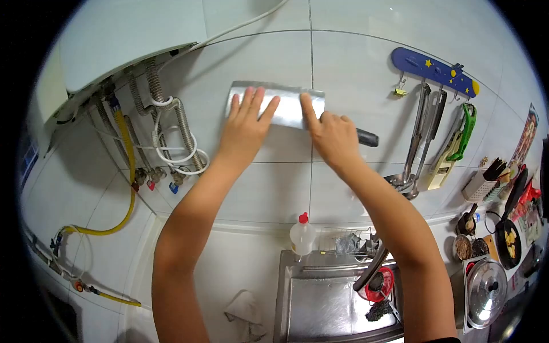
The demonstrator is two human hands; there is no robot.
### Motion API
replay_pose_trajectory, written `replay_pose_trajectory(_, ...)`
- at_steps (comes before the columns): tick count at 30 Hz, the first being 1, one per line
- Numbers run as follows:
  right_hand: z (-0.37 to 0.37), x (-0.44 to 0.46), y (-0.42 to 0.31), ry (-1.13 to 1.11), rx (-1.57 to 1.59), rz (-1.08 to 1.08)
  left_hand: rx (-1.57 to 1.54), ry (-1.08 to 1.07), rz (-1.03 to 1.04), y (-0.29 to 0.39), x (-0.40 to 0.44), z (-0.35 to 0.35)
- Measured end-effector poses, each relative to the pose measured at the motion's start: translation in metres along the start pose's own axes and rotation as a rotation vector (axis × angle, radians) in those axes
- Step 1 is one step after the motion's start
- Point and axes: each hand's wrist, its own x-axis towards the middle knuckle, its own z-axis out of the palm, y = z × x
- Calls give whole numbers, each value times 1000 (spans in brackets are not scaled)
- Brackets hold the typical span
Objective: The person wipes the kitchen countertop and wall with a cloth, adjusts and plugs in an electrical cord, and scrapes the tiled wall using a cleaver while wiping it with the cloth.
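A cleaver [290,111] with a broad shiny blade is raised in front of the tiled wall, edge-on ends pointing left and right. My right hand [337,137] is closed round its black handle, with the index finger stretched along the blade. The handle's butt sticks out to the right. My left hand [245,128] lies on the left part of the blade with its fingers spread and straight. Whether the blade touches the wall behind, I cannot tell.
Below are a steel sink [320,303], a bottle with a red cap [302,235] and a white cloth [246,311]. Utensils hang from a blue rack [429,67] on the right. Pipes and a yellow hose [127,166] run on the left. A lidded pot [486,288] stands right.
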Motion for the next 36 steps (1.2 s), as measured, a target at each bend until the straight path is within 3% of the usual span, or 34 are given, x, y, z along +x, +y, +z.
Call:
replay_pose_trajectory(5, -13, 12, 28, 81, -39, 96, 25, 57, 61, 8, 44, -6)
replay_pose_trajectory(11, -10, -10, 36, 57, -89, 18, 25, 9, 90, 23, 25, -1)
replay_pose_trajectory(16, -17, 7, 35, 40, -53, 146, 3, 68, 92, 12, 51, -1)
replay_pose_trajectory(22, -15, 2, 47, 70, -79, 57, -9, 18, 97, 21, 42, -4)
replay_pose_trajectory(25, -17, 8, 45, 79, -57, 167, 4, 53, 126, 17, 63, -3)
replay_pose_trajectory(36, -11, -7, 53, 95, -32, 133, -35, 28, 160, 23, 63, -1)
